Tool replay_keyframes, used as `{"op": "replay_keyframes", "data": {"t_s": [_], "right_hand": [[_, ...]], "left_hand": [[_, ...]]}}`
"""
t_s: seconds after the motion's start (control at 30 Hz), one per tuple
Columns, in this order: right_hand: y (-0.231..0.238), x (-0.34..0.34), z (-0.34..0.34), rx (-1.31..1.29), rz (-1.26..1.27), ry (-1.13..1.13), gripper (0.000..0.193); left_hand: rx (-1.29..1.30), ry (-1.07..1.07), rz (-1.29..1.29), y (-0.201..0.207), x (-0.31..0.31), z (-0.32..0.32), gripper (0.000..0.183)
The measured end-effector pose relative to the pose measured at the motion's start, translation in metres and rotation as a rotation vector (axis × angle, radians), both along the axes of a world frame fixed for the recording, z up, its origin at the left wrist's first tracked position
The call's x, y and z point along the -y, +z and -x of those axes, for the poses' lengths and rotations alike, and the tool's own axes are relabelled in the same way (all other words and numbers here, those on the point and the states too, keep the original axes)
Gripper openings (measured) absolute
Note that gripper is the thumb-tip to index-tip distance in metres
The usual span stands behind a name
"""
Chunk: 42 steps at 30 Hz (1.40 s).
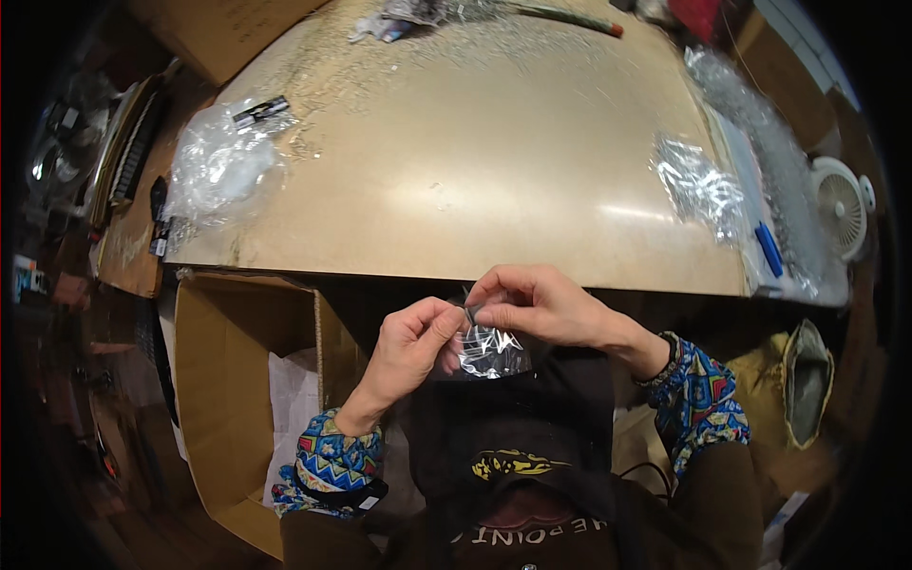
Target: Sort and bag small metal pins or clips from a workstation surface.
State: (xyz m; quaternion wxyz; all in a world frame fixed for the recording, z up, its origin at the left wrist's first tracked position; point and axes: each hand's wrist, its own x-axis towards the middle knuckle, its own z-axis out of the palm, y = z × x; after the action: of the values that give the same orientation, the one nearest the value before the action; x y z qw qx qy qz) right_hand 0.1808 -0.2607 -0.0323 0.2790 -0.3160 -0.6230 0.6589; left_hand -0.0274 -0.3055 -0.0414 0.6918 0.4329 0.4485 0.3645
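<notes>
Just off the table's front edge, over my lap, both hands meet at the top of a small clear plastic bag. My left hand pinches the bag's upper left part between thumb and fingers. My right hand pinches its top from the other side, the fingertips almost touching those of the left. Something small and dark shows between the fingertips, too small to name. The bag hangs below the fingers and shines; whether anything lies inside it I cannot tell.
A brown table spans the front. Clear plastic bags lie at its left, and a pile of small clear packets at its right, near a blue pen and a white fan. An open cardboard box stands at my left.
</notes>
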Motion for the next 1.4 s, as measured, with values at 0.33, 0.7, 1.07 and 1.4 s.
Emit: {"op": "replay_keyframes", "data": {"t_s": [0.33,0.7,1.07,1.4], "right_hand": [[-0.014,0.050,-0.053,0.233,0.173,0.303,0.022],[-0.078,0.089,-0.079,0.683,-0.473,0.123,0.014],[-0.001,-0.146,-0.027,0.643,-0.931,-0.148,0.029],[-0.032,-0.255,-0.011,1.127,-0.983,-0.376,0.038]], "left_hand": [[-0.155,-0.362,0.200,-0.029,0.033,0.013,0.016],[-0.293,-0.055,0.045,-0.114,0.070,-0.017,0.008],[0.329,0.191,0.362,-0.121,0.066,-0.024,0.025],[0.423,0.245,0.399,-0.130,0.063,-0.027,0.021]]}}
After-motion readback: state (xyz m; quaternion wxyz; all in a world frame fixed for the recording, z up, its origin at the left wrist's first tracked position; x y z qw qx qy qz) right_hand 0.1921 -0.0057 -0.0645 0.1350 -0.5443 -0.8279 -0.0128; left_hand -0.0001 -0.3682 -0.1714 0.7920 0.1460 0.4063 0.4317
